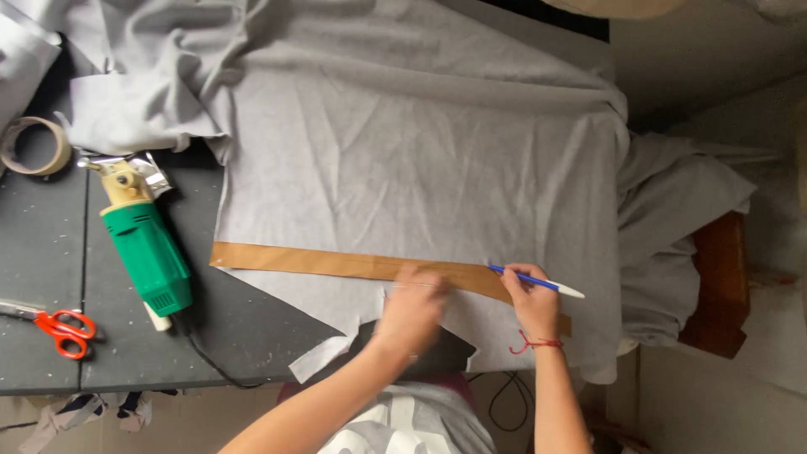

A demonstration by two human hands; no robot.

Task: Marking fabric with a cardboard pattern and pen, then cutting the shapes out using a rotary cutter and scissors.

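On the long brown paper pattern strip (370, 266), my left hand (412, 309) pressed flat, blurred, while my right hand (530, 298), just beside it, gripped a blue-and-white pen (538, 282).

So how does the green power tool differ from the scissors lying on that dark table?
The green power tool is bulky, with a green body, a cream and metal head and a black cord trailing off; the scissors are slim and flat, with orange handles and no cord. The tool lies right beside the grey cloth; the scissors lie farther off, near the table edge. Both lie untouched, away from the hands.
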